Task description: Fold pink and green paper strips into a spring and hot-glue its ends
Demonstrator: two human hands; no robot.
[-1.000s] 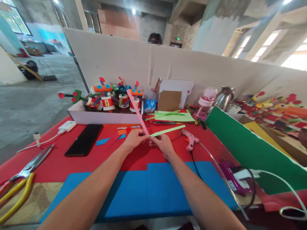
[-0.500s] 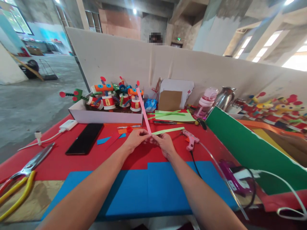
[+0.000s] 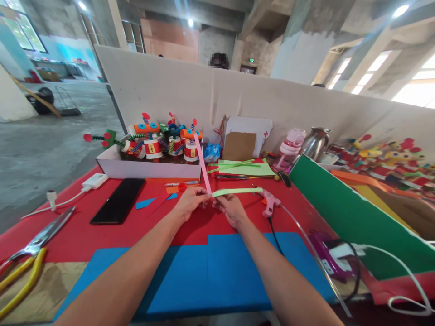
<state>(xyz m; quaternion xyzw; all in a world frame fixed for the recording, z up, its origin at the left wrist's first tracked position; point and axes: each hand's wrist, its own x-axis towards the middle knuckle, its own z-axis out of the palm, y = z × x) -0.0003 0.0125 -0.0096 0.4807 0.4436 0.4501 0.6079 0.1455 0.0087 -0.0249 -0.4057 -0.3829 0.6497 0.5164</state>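
Over the red table covering, a pink paper strip (image 3: 203, 164) and a light green paper strip (image 3: 238, 192) meet at one end, forming a corner. My left hand (image 3: 192, 203) pinches that corner between thumb and fingers. The pink strip points up and away, while the green one stretches to the right. Just under the green strip, close to the joint, my right hand (image 3: 231, 208) has its thumb and fingers closed on it. A pink glue gun (image 3: 270, 203) lies right of my right hand, near the green strip's far end.
Paper-cup figures stand in a white box (image 3: 152, 170). A phone (image 3: 118, 201) and large scissors (image 3: 42, 235) lie left. Blue sheets (image 3: 190, 276) cover the near edge. At right are a green board (image 3: 356, 222) and a purple power strip (image 3: 333, 258). A white partition (image 3: 163, 86) rises behind.
The green strip has swung slightly, now lying flatter with its face more visible. Both hands stay at the corner of the strips. The whole view has shifted slightly.
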